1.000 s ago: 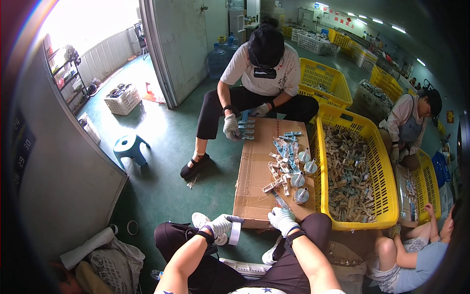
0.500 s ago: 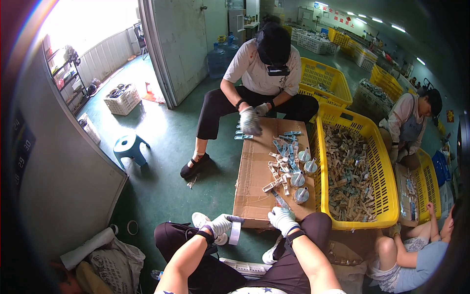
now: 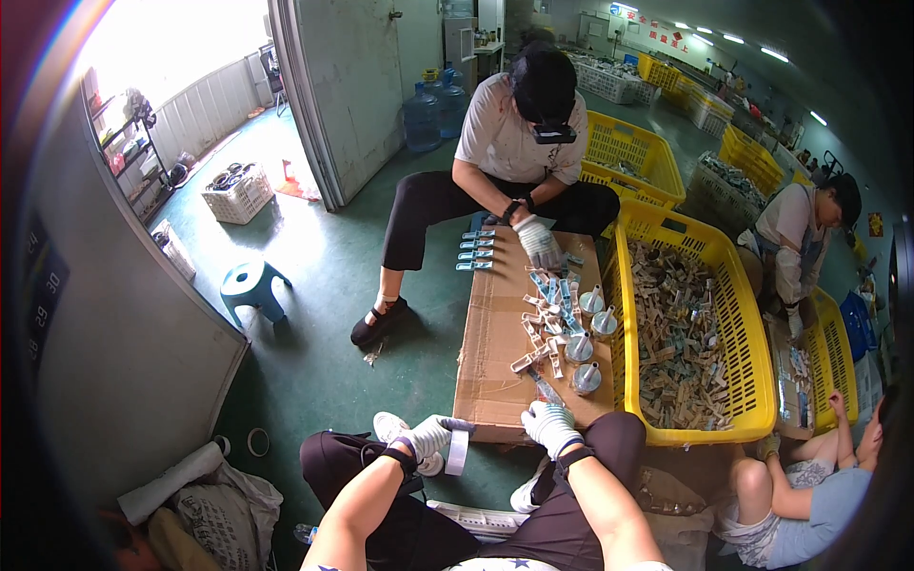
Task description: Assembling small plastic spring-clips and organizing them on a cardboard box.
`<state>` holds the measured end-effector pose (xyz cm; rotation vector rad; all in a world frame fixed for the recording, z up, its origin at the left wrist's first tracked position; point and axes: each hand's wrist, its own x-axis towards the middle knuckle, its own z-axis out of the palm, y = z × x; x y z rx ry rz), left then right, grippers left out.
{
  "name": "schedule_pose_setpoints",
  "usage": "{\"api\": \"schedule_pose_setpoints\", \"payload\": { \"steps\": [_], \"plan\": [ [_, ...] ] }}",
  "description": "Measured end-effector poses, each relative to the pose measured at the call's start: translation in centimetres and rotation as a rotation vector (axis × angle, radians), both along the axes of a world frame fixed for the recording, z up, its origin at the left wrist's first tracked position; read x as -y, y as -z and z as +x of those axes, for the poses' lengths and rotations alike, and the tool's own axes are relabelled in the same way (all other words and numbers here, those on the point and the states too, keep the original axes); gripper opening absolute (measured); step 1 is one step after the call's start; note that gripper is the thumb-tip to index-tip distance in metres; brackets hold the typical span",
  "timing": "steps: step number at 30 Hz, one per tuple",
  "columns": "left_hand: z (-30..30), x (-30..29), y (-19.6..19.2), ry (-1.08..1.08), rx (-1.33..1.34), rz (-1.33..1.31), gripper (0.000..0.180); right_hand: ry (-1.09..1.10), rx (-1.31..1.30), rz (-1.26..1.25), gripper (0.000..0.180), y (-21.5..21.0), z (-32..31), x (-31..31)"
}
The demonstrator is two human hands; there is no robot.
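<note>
My left hand (image 3: 430, 437), in a striped glove, is closed around a white roll of tape (image 3: 457, 452) beside the cardboard's near left corner. My gloved right hand (image 3: 551, 426) is curled at the front edge of the cardboard (image 3: 495, 381); what its fingers hold, if anything, is hidden. Just beyond it lies a narrow clear-and-bluish strip (image 3: 546, 386). White and blue clips (image 3: 539, 328) lie in a loose pile on the cardboard, next to several clear bottles (image 3: 586, 378) with spouts. Blue clips (image 3: 475, 254) sit in a row along its far left edge.
Opposite me, a seated co-worker's gloved hand (image 3: 539, 245) reaches toward the pile. A yellow crate (image 3: 752, 381) full of clips stands at the right, with more co-workers beyond it. A blue stool (image 3: 253, 285) is on the floor to the left.
The co-worker's hands have moved from the row of blue clips rightward to the pile, leaving the row in view. My own hands have stayed in place.
</note>
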<state>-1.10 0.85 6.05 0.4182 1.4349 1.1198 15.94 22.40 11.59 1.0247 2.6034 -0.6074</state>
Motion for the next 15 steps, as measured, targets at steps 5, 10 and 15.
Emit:
{"api": "schedule_pose_setpoints", "payload": {
  "steps": [5, 10, 15],
  "plan": [
    [-0.04, 0.01, 0.13, 0.003, -0.012, 0.000, 0.048, -0.005, -0.006, 0.005, 0.034, 0.12, -0.01, 0.00],
    [0.05, -0.07, 0.10, -0.015, -0.001, -0.019, 0.047, -0.004, -0.011, 0.011, 0.034, -0.06, 0.02, 0.05],
    [0.08, -0.02, 0.19, -0.008, -0.021, -0.019, 0.043, 0.007, -0.012, -0.003, 0.035, -0.03, -0.10, 0.06]
  ]
}}
